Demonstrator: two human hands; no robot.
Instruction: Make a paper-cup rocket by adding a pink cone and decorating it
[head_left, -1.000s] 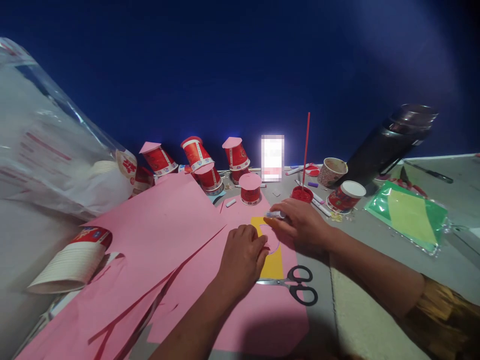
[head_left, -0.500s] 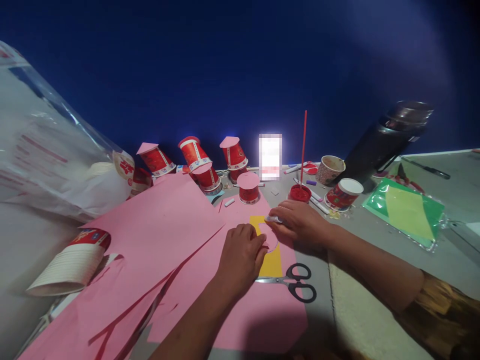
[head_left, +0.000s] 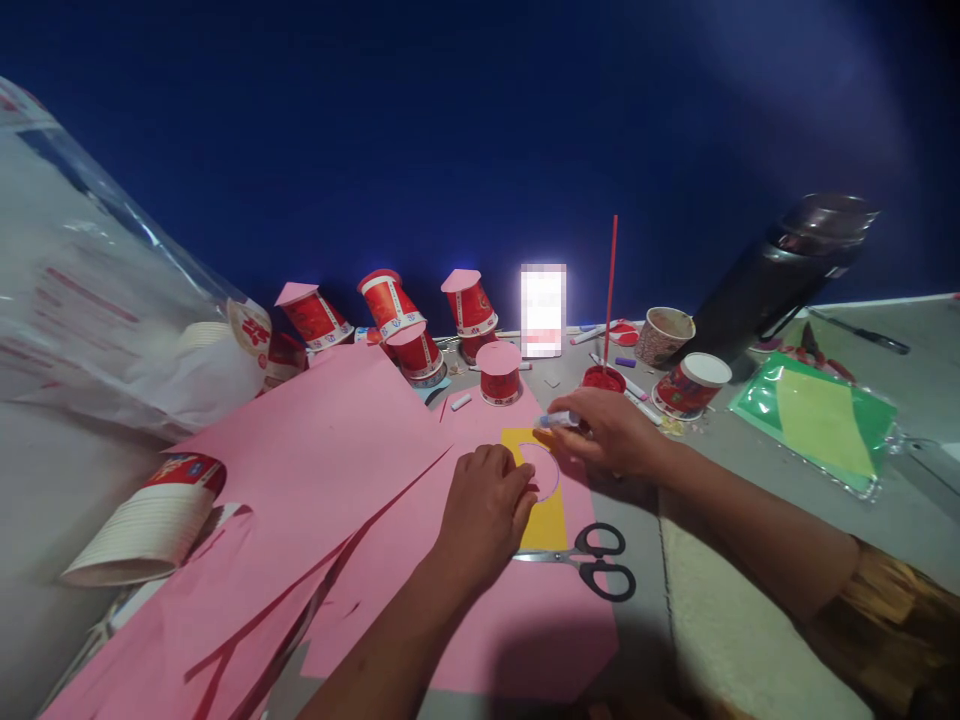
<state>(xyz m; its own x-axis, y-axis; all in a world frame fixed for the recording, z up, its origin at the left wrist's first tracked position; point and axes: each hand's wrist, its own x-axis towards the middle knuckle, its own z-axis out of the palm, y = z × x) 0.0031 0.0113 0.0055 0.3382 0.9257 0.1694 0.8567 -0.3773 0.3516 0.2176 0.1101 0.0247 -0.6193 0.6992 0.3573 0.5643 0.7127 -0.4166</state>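
My left hand (head_left: 487, 500) has its fingers bent together on the left edge of a pink paper circle (head_left: 546, 475) with a purple outline, pinning it down. Beneath the circle lies a strip of yellow paper (head_left: 550, 532), itself on a large pink sheet (head_left: 450, 630). In my right hand (head_left: 619, 430) is a glue stick (head_left: 557, 420), pale and tube-shaped, its end pointing left just above the circle. Scissors (head_left: 592, 560) with black handles lie across the strip's lower end, near my left wrist.
Red paper cups (head_left: 469, 305) with pink paper tops stand at the back, beside a lit phone (head_left: 543, 310). A red stick (head_left: 611, 290) rises from a red pot (head_left: 592, 378). A black flask (head_left: 780, 270) and a green packet (head_left: 817, 420) are on the right; stacked cups (head_left: 142, 530) lie left.
My right hand has lifted the glue stick slightly up and right, off the circle's top edge, so more of the circle shows. My left hand stays on the circle.
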